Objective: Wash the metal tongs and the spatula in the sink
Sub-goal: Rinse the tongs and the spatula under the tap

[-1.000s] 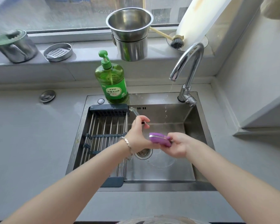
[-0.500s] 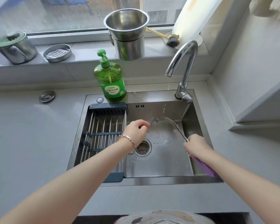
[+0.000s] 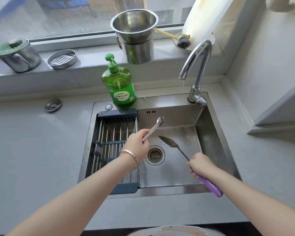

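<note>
Grey counter with steel sink (image 3: 211,142) below a window, left hand (image 3: 137,144) curled round the metal tongs (image 3: 154,127), tips toward the far wall, right hand (image 3: 200,165) gripping the spatula (image 3: 170,142) by its purple handle, blade low in the basin beside the drain (image 3: 155,155), soap bottle (image 3: 119,87) at the far rim.

Brushed, satin stainless steel on the sink (image 3: 209,143), wet-spotted; mirror-polished chrome on the faucet (image 3: 198,60). The tongs (image 3: 154,127) bare bright metal; the spatula (image 3: 169,141) a duller metal blade and shaft, glossy purple plastic handle. The dish-soap bottle (image 3: 120,86) translucent green plastic, shiny; drying rack (image 3: 114,138) smooth metal rods with matt dark plastic ends; countertop (image 3: 32,142) smooth matt grey.
</note>
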Demonstrator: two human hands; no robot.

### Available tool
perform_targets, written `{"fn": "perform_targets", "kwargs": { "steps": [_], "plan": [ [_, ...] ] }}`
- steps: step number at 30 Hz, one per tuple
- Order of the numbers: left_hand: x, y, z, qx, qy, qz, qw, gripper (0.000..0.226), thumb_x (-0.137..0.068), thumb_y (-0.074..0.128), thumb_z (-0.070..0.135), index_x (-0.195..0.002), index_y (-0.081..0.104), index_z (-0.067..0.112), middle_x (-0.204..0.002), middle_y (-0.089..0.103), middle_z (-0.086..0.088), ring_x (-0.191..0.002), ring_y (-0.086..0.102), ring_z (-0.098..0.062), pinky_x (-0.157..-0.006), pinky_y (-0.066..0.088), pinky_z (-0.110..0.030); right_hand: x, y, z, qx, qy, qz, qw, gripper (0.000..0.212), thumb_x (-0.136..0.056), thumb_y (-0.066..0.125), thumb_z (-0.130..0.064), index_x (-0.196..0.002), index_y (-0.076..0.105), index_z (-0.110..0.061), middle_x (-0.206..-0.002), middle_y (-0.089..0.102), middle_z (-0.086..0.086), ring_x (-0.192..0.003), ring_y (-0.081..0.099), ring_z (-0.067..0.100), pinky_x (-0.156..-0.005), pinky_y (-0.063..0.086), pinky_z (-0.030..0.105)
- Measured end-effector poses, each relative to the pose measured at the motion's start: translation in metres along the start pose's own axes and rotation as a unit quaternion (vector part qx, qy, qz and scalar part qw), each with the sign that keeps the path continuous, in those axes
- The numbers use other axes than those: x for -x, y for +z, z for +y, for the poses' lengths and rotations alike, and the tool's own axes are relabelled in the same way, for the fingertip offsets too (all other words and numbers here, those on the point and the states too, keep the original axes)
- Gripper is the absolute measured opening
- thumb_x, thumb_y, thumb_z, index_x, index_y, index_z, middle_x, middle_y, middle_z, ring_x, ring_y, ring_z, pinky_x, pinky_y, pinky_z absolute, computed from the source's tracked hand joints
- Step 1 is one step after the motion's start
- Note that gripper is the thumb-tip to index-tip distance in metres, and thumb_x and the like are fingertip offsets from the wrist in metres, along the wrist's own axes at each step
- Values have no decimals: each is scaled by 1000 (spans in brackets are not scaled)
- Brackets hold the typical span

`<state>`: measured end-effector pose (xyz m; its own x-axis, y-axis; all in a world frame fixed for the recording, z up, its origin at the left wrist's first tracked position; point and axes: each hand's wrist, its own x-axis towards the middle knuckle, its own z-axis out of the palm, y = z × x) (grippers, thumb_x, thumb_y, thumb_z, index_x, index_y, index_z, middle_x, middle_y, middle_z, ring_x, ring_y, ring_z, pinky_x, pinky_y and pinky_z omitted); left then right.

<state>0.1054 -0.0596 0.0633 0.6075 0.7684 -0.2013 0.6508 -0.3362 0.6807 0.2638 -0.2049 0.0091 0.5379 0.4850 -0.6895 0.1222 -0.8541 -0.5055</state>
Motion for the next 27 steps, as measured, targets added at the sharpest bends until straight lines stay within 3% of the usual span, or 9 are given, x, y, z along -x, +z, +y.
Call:
{"fn": "perform_targets", "kwargs": {
  "steps": [3, 7, 10, 12, 14, 16, 20, 24, 27],
  "plan": [
    [5, -18, -23, -79, 58, 39, 994, 38, -88, 49, 4, -124, 53, 17, -102, 62, -9, -89, 57, -23, -83, 51, -37, 7, 19, -14, 40, -50, 52, 997, 13, -84, 47, -10, -81, 59, -3, -70, 61, 15, -59, 59, 30, -57, 46, 30],
    [14, -29, -73, -227, 114, 116, 960, 44, -72, 64, -12, -112, 63, 8, -84, 68, -13, -82, 62, -29, -83, 52, -44, 21, 44, -40, 17, -127, 108, 986, 12, -81, 48, -15, -86, 56, -7, -74, 62, 12, -73, 56, 32, -63, 42, 34],
    [16, -27, -107, -212, 4, 51, 976, 26, -85, 58, 7, -110, 61, 9, -71, 54, -1, -64, 50, -14, -62, 46, -24, 30, 61, -60, -13, -171, 109, 979, 7, -80, 49, -12, -83, 54, -10, -61, 51, 0, -59, 46, 22, -56, 38, 32],
    [11, -23, -126, -196, -82, 4, 977, 27, -90, 47, 29, -105, 60, 10, -76, 50, -2, -60, 42, -11, -56, 39, -21, 34, 71, -68, -21, -181, 102, 978, 8, -81, 49, -11, -85, 56, -10, -59, 48, -2, -56, 42, 16, -54, 37, 27],
    [3, -17, -144, -243, -84, -82, 963, 32, -87, 51, 18, -120, 49, 15, -92, 51, -6, -71, 50, -17, -61, 43, -26, 34, 83, -73, -23, -176, 97, 979, 11, -81, 49, -9, -87, 57, -6, -58, 46, -1, -55, 40, 16, -53, 35, 28],
    [-2, -12, -160, -320, -68, -141, 934, 61, -81, 57, 3, -135, 32, 16, -107, 52, -10, -83, 58, -24, -71, 48, -28, 33, 94, -76, -10, -161, 98, 982, 12, -81, 49, -9, -89, 57, -3, -61, 47, 3, -57, 38, 20, -54, 32, 31],
    [-14, 0, -182, -365, -69, -231, 899, 74, -80, 57, -2, -142, 18, 14, -121, 51, -18, -97, 61, -31, -81, 50, -37, 30, 117, -84, 10, -135, 94, 986, 15, -80, 46, -8, -90, 54, 0, -68, 47, 8, -62, 37, 23, -57, 32, 31],
    [-21, 8, -188, -328, -80, -268, 902, 53, -89, 52, 9, -137, 29, 10, -119, 56, -14, -111, 53, -28, -86, 47, -39, 25, 143, -96, 13, -128, 70, 989, 9, -80, 44, -7, -84, 50, -2, -68, 44, 6, -63, 39, 24, -59, 35, 33],
    [-21, 4, -193, -262, -82, -203, 940, 29, -90, 51, 12, -119, 50, 11, -117, 56, -8, -104, 55, -23, -87, 49, -34, 20, 166, -107, 26, -141, 50, 988, 14, -83, 42, -8, -90, 53, -7, -82, 51, 6, -76, 49, 27, -70, 43, 36]
  ]
}}
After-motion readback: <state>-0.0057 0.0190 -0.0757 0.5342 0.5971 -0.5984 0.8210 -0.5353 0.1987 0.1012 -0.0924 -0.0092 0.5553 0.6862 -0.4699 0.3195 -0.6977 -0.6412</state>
